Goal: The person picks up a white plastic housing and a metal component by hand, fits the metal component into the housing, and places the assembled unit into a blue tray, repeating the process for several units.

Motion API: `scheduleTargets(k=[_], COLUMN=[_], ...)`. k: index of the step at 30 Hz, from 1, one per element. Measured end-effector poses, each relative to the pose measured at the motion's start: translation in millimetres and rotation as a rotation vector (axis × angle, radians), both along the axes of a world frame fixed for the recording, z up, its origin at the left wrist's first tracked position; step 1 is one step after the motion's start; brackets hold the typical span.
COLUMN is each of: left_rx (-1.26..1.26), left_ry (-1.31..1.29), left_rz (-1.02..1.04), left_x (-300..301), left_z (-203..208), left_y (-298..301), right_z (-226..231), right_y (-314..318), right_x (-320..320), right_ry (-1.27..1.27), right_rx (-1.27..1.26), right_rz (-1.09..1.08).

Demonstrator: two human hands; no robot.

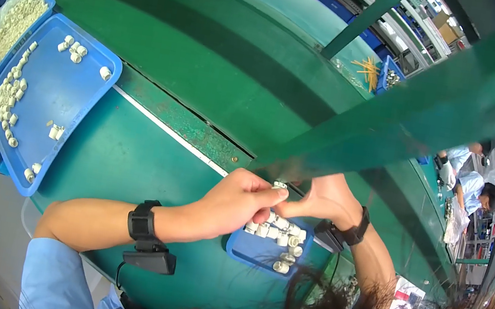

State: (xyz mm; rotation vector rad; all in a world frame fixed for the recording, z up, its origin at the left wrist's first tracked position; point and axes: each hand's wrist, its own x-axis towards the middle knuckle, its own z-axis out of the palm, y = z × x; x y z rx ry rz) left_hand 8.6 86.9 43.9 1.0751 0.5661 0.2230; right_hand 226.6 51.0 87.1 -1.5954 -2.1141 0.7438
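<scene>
White small part [280, 185] pinched by both hands' fingers [261, 197] (above blue tray [244, 250]).

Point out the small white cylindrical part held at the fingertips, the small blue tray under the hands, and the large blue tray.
small white cylindrical part [280, 185], head view, its top.
small blue tray [242, 252], head view, bare left floor.
large blue tray [67, 99], head view, bare middle.

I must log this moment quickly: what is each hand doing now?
Left hand: closed, fingertips pinching a small white cylindrical part.
Right hand: touching the same part above the small blue tray; its grip cannot be told.
</scene>
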Motion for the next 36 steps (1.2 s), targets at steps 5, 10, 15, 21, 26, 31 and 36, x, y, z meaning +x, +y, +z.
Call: scheduleTargets(k=[5,10,15,21,26,31,36], left_rx=[0.337,0.462,0.439,0.294,0.786,1.418,1.594], left_ry=[-0.007,-0.031,-0.093,-0.107,0.094,0.093,0.144], left_rz=[-0.052,-0.047,-0.12,-0.182,-0.24,-0.256,-0.211], left_x=[1.1,-6.7,-8.5,-0.5,-15.9,-17.8,-20.2], left_z=[-17.1,-19.4,-23.2,-19.3,1.7,-5.9,-11.4], left_y=[1.8,-9.3,-8.5,-18.7,-9.9,-15.7,-26.4], right_z=[-5.1,13.9,16.3,15.3,-9.8,-77.3,-48.6], right_y=[-19.9,-42.9,-64.3,-85.5,-102.8,-135.6,-176.3], right_x=[4.0,-7.4,-11.9,-2.3,74.6,171.9,158.3], right_ry=[-0.218,-0.298,-0.176,0.151,-0.179,-0.533,-0.494], right_rx=[0.112,0.103,0.194,0.071,0.111,0.171,0.321], right_rz=[-0.045,-0.103,-0.065,0.069,-0.247,-0.524,-0.626])
